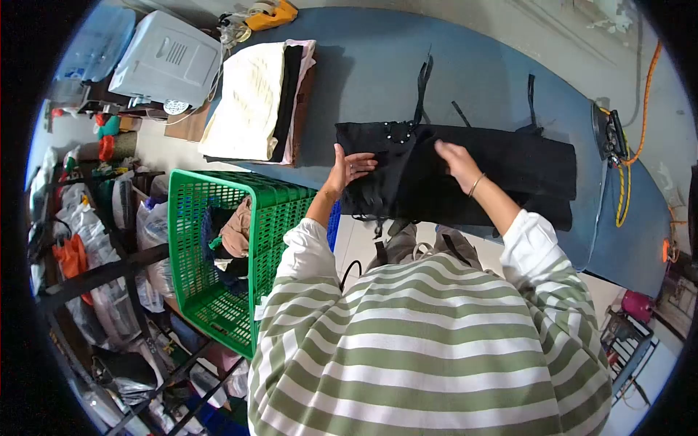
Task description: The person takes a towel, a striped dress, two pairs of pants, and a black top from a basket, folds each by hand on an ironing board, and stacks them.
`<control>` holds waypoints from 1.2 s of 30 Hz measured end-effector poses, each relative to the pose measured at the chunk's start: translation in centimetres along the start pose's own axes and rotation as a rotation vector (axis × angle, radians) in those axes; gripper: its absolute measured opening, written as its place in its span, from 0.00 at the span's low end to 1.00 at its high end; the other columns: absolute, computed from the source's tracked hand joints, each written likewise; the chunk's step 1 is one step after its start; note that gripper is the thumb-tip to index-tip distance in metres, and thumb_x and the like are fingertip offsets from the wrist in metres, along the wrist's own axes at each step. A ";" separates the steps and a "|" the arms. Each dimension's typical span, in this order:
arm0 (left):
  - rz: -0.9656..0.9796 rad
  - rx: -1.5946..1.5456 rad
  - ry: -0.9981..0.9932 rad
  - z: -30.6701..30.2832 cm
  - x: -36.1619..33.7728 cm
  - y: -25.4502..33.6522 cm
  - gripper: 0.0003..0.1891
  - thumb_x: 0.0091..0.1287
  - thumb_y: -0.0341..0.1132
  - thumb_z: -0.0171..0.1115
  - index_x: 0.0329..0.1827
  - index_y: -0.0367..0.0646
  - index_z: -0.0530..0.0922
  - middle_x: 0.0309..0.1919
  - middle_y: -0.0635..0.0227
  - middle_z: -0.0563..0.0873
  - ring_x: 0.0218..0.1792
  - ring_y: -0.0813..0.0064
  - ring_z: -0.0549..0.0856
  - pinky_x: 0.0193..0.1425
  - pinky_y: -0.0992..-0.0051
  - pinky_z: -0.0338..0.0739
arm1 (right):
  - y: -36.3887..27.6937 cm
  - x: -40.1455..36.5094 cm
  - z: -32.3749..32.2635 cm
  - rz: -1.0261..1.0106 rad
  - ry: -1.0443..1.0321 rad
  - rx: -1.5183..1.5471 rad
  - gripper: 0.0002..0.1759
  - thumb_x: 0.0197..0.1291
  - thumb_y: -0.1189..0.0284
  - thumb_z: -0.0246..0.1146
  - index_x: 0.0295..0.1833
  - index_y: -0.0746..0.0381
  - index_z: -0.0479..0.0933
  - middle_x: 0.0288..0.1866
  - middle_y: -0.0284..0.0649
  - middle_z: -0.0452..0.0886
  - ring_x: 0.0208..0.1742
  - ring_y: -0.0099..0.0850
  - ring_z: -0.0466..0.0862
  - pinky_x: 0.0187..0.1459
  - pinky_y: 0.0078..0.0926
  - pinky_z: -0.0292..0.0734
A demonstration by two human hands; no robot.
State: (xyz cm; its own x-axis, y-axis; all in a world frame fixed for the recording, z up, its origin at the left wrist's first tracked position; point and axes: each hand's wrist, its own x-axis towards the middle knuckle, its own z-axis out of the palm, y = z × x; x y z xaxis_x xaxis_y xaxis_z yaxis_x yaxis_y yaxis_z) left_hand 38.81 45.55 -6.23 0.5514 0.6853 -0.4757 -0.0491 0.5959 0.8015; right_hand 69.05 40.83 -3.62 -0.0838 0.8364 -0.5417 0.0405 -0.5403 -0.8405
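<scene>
A black garment [509, 163] lies across the blue-grey table, its near edge hanging over the front. Pale bead-like dots sit by its upper left edge, and thin black straps stick out beyond it. My left hand [350, 170] rests on the garment's left end, fingers stretched out over the cloth. On the raised, bunched part near the middle, my right hand [459, 166] has its fingers closed on the fabric; the fingertips are partly hidden.
Folded clothes [247, 102] are stacked on the table's left. Below stands a green basket [283, 218] with garments inside. An iron [616, 138] with orange and yellow cords sits at the right end. A tape dispenser [273, 14] is at the back.
</scene>
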 end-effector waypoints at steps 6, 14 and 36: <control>0.044 0.519 0.272 2.1 0.0 0.2 0.32 0.64 0.51 0.58 0.62 0.32 0.68 0.52 0.60 0.79 0.52 0.69 0.77 0.58 0.77 0.67 | 3.1 1.5 0.6 -0.027 0.349 -0.520 0.34 0.53 0.50 0.64 0.56 0.65 0.71 0.55 0.50 0.75 0.55 0.45 0.77 0.55 0.36 0.71; 0.152 1.100 0.748 2.9 -2.4 -2.3 0.20 0.60 0.45 0.61 0.26 0.31 0.73 0.21 0.48 0.78 0.25 0.50 0.80 0.31 0.59 0.72 | 2.0 -1.1 0.9 0.082 0.300 -0.677 0.17 0.57 0.63 0.60 0.47 0.63 0.74 0.47 0.52 0.78 0.50 0.48 0.77 0.50 0.39 0.72; 0.809 1.444 0.016 31.6 7.0 -4.9 0.33 0.62 0.44 0.57 0.68 0.40 0.59 0.70 0.57 0.58 0.72 0.58 0.55 0.71 0.49 0.46 | 14.9 -17.3 -27.9 0.392 1.126 -0.819 0.34 0.51 0.57 0.66 0.62 0.57 0.66 0.60 0.51 0.69 0.64 0.47 0.65 0.63 0.41 0.61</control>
State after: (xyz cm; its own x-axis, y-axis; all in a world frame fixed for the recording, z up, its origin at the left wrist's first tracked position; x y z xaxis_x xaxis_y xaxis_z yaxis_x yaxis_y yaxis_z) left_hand 69.22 34.24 -2.01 0.7612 0.6139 0.2093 0.4687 -0.7437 0.4767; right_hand 98.92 20.87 -7.05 0.8641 0.4859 -0.1313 0.4571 -0.8667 -0.1997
